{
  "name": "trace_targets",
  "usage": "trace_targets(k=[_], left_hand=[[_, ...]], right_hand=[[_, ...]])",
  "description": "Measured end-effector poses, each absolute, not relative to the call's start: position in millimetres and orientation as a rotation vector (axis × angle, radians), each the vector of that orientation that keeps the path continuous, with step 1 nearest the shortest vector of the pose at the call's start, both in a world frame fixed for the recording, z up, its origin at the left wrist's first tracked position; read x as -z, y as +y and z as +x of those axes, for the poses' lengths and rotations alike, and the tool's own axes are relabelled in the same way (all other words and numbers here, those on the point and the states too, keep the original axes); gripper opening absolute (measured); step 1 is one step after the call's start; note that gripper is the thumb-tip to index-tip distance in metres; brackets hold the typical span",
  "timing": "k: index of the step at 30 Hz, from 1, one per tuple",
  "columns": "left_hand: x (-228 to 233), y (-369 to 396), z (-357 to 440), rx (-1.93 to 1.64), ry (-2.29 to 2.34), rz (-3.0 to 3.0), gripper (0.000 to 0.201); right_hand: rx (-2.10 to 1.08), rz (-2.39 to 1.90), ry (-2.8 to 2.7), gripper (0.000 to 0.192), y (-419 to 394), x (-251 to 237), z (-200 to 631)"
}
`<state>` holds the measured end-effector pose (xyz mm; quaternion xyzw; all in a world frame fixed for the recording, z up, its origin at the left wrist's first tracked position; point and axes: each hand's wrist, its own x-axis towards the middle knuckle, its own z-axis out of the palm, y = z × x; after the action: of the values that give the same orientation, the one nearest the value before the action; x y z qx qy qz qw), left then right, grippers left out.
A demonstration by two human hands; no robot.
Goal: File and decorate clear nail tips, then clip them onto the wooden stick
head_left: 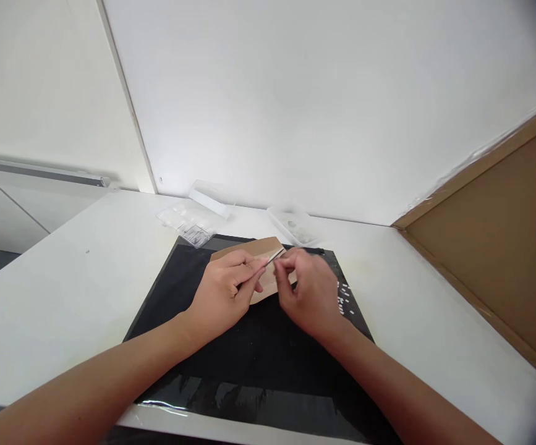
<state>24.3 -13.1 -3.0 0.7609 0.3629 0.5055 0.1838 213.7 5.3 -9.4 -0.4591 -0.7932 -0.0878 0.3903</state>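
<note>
My left hand (228, 284) is closed in a pinch on a thin narrow strip (276, 255), dark with a light edge, which points up and to the right. Close beside it, my right hand (311, 287) has thumb and forefinger pressed together at the strip's side. Its outline is slightly blurred, and whatever is between those fingertips is too small to name. Under both hands lies a tan sheet of paper or card (244, 248), partly covered by them. The sheet rests on a black mat (249, 364) with a shiny clear border.
Small white bits (345, 296) are scattered on the mat's right side. Behind the mat lie a clear plastic bag (187, 224), a white box-like piece (209, 201) and a clear tray (293, 225). A white wall (295, 105) rises behind the white table (59, 290); a brown-framed panel (494, 235) stands right.
</note>
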Motion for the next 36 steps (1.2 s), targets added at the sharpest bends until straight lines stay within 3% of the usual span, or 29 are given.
trace_targets(k=[36], left_hand=[[4, -16, 28, -1.473, 1.043, 2.277, 0.023]], right_hand=[[-0.035, -1.15, -1.981, 0.017, 2, 1, 212]])
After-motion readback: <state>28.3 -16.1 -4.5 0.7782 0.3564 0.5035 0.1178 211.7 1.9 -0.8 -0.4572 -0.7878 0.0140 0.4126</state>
